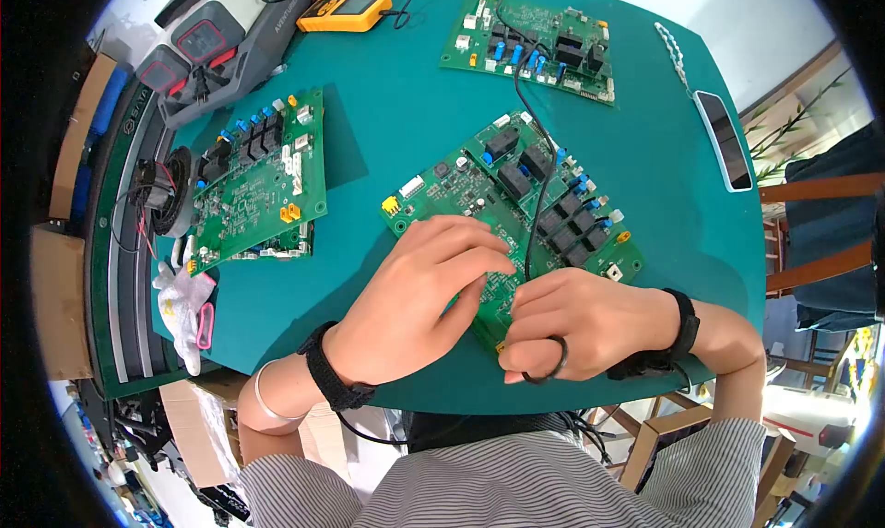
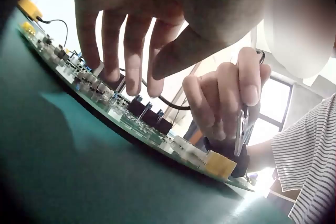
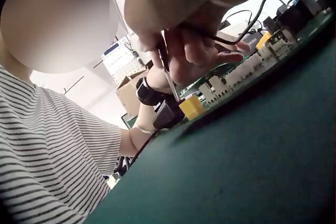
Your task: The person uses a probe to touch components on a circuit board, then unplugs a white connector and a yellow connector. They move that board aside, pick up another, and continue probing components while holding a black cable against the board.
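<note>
Most of the slim metal tool (image 2: 240,129) hides inside the right hand (image 1: 579,320).

Black left wrist strap (image 1: 334,382) just behind left grip (image 1: 415,293); pale bangle (image 1: 265,394) further back; thin black cable (image 1: 369,432) off strap. Black right wrist strap (image 1: 684,330) behind right grip (image 1: 572,323). Grey-white striped shirt (image 1: 516,482).

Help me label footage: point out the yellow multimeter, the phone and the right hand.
yellow multimeter (image 1: 350,7), head view, its display.
phone (image 1: 724,141), head view, screen middle.
right hand (image 1: 576,320), head view, back of hand.
</note>
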Motion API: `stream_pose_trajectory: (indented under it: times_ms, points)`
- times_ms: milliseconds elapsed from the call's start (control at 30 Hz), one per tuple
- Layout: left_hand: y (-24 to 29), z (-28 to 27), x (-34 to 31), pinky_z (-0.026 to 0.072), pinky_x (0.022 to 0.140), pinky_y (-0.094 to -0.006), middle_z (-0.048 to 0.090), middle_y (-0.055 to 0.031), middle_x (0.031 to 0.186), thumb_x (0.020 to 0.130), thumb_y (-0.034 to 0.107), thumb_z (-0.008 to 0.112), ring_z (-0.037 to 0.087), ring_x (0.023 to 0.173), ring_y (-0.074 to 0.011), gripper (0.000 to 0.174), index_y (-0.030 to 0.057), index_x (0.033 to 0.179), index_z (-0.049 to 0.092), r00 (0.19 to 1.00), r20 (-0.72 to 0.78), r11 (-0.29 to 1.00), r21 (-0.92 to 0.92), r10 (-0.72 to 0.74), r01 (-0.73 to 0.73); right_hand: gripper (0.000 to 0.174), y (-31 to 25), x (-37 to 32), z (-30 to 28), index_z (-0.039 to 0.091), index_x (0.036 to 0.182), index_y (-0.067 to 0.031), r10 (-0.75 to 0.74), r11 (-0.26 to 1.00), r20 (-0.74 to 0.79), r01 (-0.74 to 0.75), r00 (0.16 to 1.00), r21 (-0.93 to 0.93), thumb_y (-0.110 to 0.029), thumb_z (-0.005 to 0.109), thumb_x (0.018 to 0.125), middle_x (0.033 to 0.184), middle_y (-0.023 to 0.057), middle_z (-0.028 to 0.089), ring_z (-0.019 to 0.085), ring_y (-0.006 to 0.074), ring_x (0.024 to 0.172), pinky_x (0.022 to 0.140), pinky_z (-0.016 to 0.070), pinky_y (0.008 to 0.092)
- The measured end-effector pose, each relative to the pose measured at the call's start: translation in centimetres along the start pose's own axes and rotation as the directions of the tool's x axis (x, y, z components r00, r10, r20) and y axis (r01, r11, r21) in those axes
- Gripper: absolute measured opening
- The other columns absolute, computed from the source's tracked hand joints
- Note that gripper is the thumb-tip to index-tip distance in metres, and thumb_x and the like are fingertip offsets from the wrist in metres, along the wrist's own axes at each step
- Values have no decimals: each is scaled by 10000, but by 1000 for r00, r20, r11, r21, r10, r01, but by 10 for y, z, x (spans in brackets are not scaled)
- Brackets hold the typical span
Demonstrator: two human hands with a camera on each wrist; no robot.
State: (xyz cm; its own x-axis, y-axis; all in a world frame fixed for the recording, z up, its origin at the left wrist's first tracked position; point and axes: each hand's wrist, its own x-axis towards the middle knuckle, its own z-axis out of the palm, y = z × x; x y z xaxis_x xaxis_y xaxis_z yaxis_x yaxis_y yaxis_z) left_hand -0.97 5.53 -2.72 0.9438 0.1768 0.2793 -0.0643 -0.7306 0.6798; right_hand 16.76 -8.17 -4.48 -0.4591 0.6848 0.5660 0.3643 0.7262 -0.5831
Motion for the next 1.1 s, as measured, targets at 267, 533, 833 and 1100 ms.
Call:
stream_pose_trajectory:
  times_ms: [267, 533, 833, 1100]
  points:
    - [2, -1, 0, 473, 1019, -461, 667, -103, 1215, 780, -103, 641, 588, 1218, -348, 358, 65, 1093, 684, 1000, 23, 1000, -11, 2, -2, 171, -5, 5, -6, 561, 772, -39, -20, 999, -57, 23, 998, 36, -103, 706, 836, 692, 49, 454, 524, 236, 604, 587, 443, 359]
    - [2, -1, 0, 470, 1017, -467, 660, -100, 1211, 781, -100, 648, 579, 1221, -351, 356, 69, 1093, 675, 999, 47, 1000, -20, -1, 2, 151, -5, 2, -5, 571, 817, -55, -54, 985, 63, 63, 997, -160, -133, 696, 786, 680, 28, 442, 525, 214, 617, 600, 435, 337]
    - [3, -2, 0, 469, 1015, -469, 661, -101, 1206, 793, -81, 670, 575, 1226, -352, 347, 72, 1105, 676, 998, 61, 1000, -24, 2, 0, 130, -4, 0, -6, 573, 836, -57, -58, 983, 81, 71, 995, -169, -117, 678, 787, 679, 26, 450, 528, 210, 613, 607, 436, 331]
    - [3, -3, 1, 474, 1007, -468, 661, -106, 1200, 791, -75, 672, 580, 1217, -355, 350, 69, 1109, 669, 998, 67, 1000, -18, 14, -13, 147, -9, 7, -20, 557, 808, -65, -50, 981, 56, 60, 997, -183, -108, 695, 783, 685, 26, 457, 533, 215, 612, 579, 441, 345]
